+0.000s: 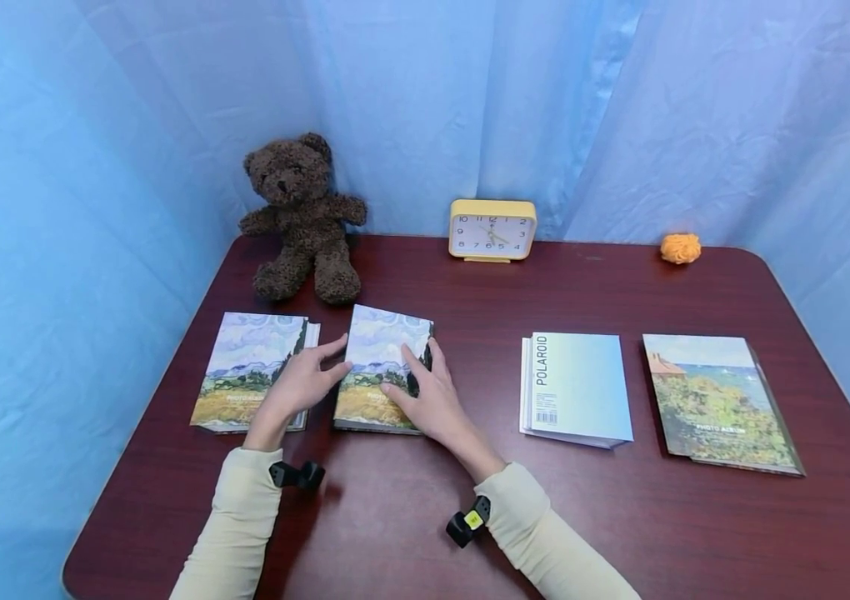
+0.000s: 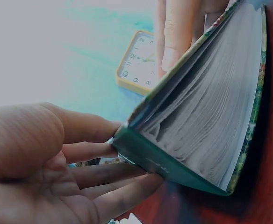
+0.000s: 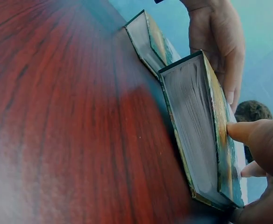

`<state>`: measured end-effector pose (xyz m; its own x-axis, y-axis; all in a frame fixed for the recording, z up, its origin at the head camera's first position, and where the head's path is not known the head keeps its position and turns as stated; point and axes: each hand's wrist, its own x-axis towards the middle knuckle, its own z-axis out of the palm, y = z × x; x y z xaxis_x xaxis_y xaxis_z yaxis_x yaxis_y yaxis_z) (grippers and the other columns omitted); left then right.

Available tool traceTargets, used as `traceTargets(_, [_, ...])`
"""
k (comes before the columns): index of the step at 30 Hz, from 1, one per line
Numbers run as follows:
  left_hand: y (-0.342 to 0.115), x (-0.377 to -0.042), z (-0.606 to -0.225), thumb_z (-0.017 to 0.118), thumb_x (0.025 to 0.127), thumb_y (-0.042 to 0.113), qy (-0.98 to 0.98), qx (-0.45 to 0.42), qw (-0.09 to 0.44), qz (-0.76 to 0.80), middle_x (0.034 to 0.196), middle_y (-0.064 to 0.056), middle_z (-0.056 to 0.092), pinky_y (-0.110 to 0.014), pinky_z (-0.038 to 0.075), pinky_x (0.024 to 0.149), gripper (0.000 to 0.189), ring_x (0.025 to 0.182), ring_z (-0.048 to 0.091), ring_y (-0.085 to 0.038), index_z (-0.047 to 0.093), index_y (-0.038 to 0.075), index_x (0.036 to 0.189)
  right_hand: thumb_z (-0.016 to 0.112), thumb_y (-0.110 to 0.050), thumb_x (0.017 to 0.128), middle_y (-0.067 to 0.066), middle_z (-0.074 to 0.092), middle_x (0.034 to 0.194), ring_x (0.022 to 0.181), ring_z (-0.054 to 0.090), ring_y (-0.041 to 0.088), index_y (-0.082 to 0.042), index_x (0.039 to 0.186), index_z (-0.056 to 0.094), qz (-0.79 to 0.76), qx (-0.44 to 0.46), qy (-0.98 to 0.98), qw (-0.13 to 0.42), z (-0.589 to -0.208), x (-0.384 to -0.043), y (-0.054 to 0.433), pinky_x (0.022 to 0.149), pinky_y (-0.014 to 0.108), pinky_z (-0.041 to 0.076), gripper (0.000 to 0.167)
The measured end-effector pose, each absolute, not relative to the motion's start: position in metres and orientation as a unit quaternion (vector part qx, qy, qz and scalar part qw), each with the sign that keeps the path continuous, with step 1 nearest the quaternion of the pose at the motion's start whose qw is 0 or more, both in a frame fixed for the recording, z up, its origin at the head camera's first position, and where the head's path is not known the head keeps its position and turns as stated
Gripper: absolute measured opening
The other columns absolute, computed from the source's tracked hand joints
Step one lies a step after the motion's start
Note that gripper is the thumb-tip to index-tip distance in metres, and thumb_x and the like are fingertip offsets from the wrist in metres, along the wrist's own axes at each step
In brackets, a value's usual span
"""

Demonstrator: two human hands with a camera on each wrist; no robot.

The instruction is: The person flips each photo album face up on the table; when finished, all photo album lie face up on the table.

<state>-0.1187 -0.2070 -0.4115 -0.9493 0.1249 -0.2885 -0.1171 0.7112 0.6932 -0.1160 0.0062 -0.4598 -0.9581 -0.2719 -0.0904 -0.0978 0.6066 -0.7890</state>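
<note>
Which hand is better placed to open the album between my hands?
Probably your right. The right hand is over the side of the album that opens, while the left hand is at its spine.

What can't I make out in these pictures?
Left wrist view: lettering on the green spine of the rectangular landscape-covered album, blurred.
Left wrist view: part of the yellow rectangular clock, behind the right hand.
Right wrist view: most of the brown plush bear, behind the right hand.
Head view: cream fabric sleeves, cut off by the bottom edge.
</note>
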Motion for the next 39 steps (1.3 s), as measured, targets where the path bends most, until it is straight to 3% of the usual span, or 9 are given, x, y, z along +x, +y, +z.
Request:
traceTargets(11, [-0.207, -0.116, -0.420, 0.054, 0.098, 0.026, 0.911, -0.011, 0.134, 0.391, 0.151, -0.016, 0.036, -0.054, 0.037, 0.105, 0.055, 0.133, 0.042, -0.036, 0.035, 0.020, 0.149, 0.062, -0.046, 0.090, 0.016, -0.003, 0.161, 0.146, 0.010, 0.038, -0.021, 0.151, 0.032, -0.417, -0.117, 0.896, 0.103, -0.462, -0.114, 0.006, 0.113, 0.055, 0.026, 0.072])
traceTargets(16, [-0.210, -0.114, -0.425, 0.055, 0.098, 0.023, 0.912, -0.009, 0.107, 0.395, 0.142, -0.018, 0.048, -0.051, 0.045, 0.099, 0.054, 0.120, 0.056, -0.034, 0.037, 0.019, 0.148, 0.063, -0.045, 0.090, 0.013, 0.000, 0.161, 0.146, 0.009, 0.037, -0.021, 0.150, 0.033, -0.407, -0.128, 0.899, 0.098, -0.463, -0.113, 0.005, 0.112, 0.056, 0.026, 0.071])
traceTargets(22, [-0.215, -0.112, -0.427, 0.055, 0.098, 0.018, 0.916, 0.005, 0.079, 0.392, 0.132, -0.021, 0.057, -0.049, 0.050, 0.091, 0.052, 0.114, 0.060, -0.034, 0.039, 0.012, 0.147, 0.063, -0.043, 0.090, 0.014, 0.005, 0.161, 0.147, 0.009, 0.037, -0.018, 0.149, 0.036, -0.399, -0.149, 0.901, 0.082, -0.463, -0.112, 0.005, 0.112, 0.057, 0.026, 0.070])
traceTargets(30, [-0.218, -0.112, -0.429, 0.052, 0.099, 0.018, 0.920, -0.003, 0.072, 0.385, 0.134, -0.021, 0.055, -0.048, 0.050, 0.088, 0.051, 0.115, 0.059, -0.034, 0.037, 0.008, 0.147, 0.061, -0.041, 0.091, 0.019, 0.010, 0.159, 0.146, 0.010, 0.038, -0.015, 0.149, 0.036, -0.400, -0.156, 0.899, 0.081, -0.463, -0.111, 0.006, 0.113, 0.058, 0.023, 0.068])
traceTargets(39, [-0.217, -0.113, -0.425, 0.050, 0.099, 0.029, 0.934, -0.015, 0.054, 0.354, 0.142, -0.026, 0.044, -0.056, 0.040, 0.102, 0.056, 0.125, 0.048, -0.041, 0.036, 0.004, 0.147, 0.061, -0.041, 0.092, 0.017, 0.013, 0.159, 0.145, 0.018, 0.034, -0.013, 0.150, 0.034, -0.427, -0.137, 0.890, 0.085, -0.459, -0.116, 0.015, 0.113, 0.054, 0.027, 0.070])
